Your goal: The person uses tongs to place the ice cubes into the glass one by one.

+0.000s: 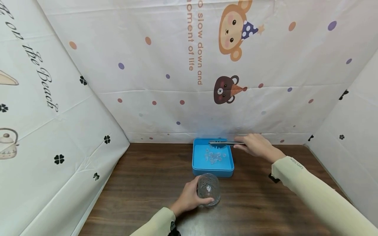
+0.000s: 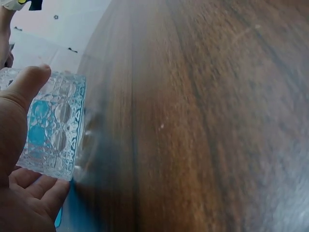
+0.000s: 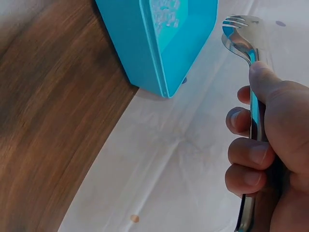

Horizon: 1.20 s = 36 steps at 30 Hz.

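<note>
My left hand grips a clear patterned glass standing near the front of the table. In the left wrist view the thumb lies along one side of the glass and the fingers are at the other side. My right hand grips a pair of metal tongs by the middle, one tip shaped like a fork. The tongs' tips reach over the back of a blue tray, above the small clear pieces lying in it. Nothing shows between the tips.
The brown wooden table runs back to a white printed cloth hanging behind the tray. More white cloth hangs at the left and right sides. The glass stands just in front of the tray.
</note>
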Motion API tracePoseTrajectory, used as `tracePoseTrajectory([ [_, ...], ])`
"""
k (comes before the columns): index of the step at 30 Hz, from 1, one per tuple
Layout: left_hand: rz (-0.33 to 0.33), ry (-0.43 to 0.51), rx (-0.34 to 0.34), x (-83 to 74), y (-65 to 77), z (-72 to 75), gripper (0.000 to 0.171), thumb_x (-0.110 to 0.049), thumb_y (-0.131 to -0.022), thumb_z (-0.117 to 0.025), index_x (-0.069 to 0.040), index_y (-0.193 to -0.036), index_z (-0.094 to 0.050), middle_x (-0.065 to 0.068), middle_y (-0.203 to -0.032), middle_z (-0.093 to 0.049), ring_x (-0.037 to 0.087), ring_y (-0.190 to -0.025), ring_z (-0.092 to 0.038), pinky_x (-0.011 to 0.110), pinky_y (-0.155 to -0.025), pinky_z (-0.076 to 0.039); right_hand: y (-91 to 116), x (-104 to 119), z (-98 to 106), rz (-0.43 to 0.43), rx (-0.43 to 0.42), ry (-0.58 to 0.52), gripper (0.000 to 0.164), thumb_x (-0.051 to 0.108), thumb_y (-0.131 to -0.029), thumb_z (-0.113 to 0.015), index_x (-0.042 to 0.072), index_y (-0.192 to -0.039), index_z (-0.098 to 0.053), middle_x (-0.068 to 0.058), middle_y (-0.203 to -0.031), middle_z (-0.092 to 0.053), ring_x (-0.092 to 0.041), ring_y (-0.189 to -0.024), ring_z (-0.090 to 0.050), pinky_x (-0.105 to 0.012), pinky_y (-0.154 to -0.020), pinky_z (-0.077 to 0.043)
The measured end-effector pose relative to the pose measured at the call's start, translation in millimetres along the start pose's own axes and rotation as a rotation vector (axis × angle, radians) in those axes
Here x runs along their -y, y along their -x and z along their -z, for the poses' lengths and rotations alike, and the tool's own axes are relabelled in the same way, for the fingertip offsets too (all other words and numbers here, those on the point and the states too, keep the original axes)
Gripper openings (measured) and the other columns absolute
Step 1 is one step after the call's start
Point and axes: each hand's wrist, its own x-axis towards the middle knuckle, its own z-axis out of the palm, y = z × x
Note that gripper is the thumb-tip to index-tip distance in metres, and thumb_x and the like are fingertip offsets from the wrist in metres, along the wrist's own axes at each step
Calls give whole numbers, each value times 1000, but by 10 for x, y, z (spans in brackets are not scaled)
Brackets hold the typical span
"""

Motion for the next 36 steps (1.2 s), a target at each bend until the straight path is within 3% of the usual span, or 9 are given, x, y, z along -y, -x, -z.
tracePoseTrajectory([
  [4, 18, 5, 8, -41, -2, 3, 82, -42, -82, -87, -15, -148, -47, 2, -130, -65, 16, -111, -65, 32, -89, -55, 20, 31, 9, 23, -7, 5, 18, 34, -101, -68, 20, -90, -64, 11, -59, -43, -5, -50, -41, -29, -54, -39],
  [7, 34, 11, 26, -62, -3, 14, 82, -41, -82, -87, -14, -148, -46, 3, -132, -63, 17, -114, -64, 33, -90, -55, 42, 58, 26, 44, -15, 15, 20, 35, -101, -68, 22, -87, -62, 12, -58, -40, -4, -50, -40, -28, -54, -37],
  [12, 54, 13, 62, -72, -3, 29, 83, -40, -82, -86, -16, -149, -44, 1, -135, -60, 17, -116, -62, 35, -92, -54, 84, 119, 66, 57, -12, 4, 16, 32, -100, -70, 22, -89, -63, 13, -58, -41, -3, -50, -41, -29, -56, -39],
  [16, 52, 14, 70, -64, -6, 28, 83, -39, -82, -86, -16, -149, -44, -1, -134, -60, 15, -116, -61, 34, -92, -54, 134, 184, 106, 40, 7, -19, 12, 32, -100, -69, 20, -98, -69, 14, -62, -48, -1, -54, -45, -30, -58, -45],
  [22, 34, 25, 76, -50, -14, 18, 81, -36, -82, -86, -16, -148, -44, -1, -133, -60, 14, -114, -62, 33, -91, -54, 222, 258, 149, 40, 9, -47, 19, 33, -100, -68, 18, -111, -73, 15, -69, -58, 2, -55, -48, -28, -57, -47],
  [29, 15, 19, 72, -36, -25, 23, 79, -36, -81, -87, -16, -146, -47, -1, -132, -61, 13, -113, -62, 33, -91, -54, 300, 355, 202, 82, 9, -64, 11, 33, -99, -70, 26, -94, -65, 19, -61, -44, 2, -52, -41, -24, -53, -39],
  [36, 20, 10, 72, -30, -38, 21, 79, -35, -80, -87, -15, -145, -47, -1, -130, -62, 12, -111, -63, 32, -90, -55, 400, 438, 219, 85, 29, -85, 11, 37, -99, -69, 26, -99, -68, 20, -69, -55, 4, -55, -44, -23, -52, -40],
])
